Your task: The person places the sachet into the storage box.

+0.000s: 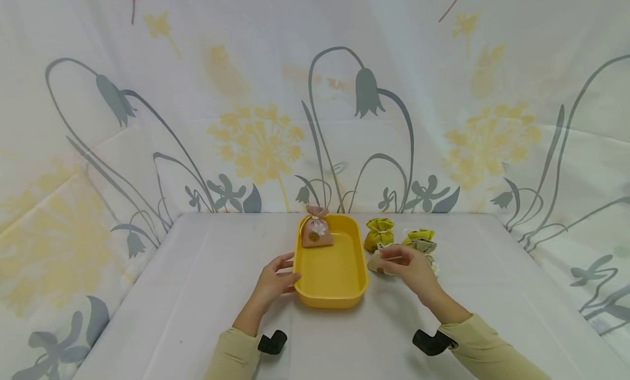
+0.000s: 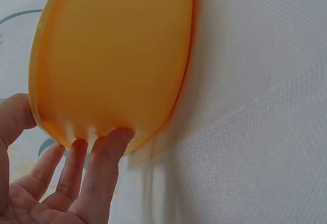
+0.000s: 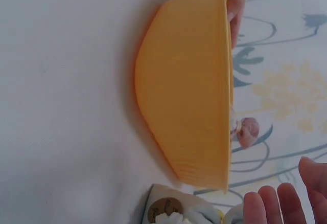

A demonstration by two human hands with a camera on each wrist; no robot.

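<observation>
My left hand [image 1: 274, 280] holds the left side of a yellow plastic tray [image 1: 361, 284], its thumb over the rim and its fingers against the outer wall. A pink drawstring pouch [image 1: 317, 237] with a white flower stands in the tray's far left corner. To the tray's right, my right hand [image 1: 409, 264] hovers over a beige pouch [image 1: 375, 262], partly hiding it. In the right wrist view, thumb and fingers are apart with nothing seen between them. That beige pouch [image 3: 191, 206] shows a round brown label and a white flower there.
A green drawstring pouch [image 1: 379, 235] stands just behind the beige one. Farther right, another green pouch [image 1: 422, 235] and a greyish pouch [image 1: 424, 245] sit close together, partly behind the right hand. A flower-printed cloth [image 1: 266, 145] hangs behind the white table [image 1: 206, 270].
</observation>
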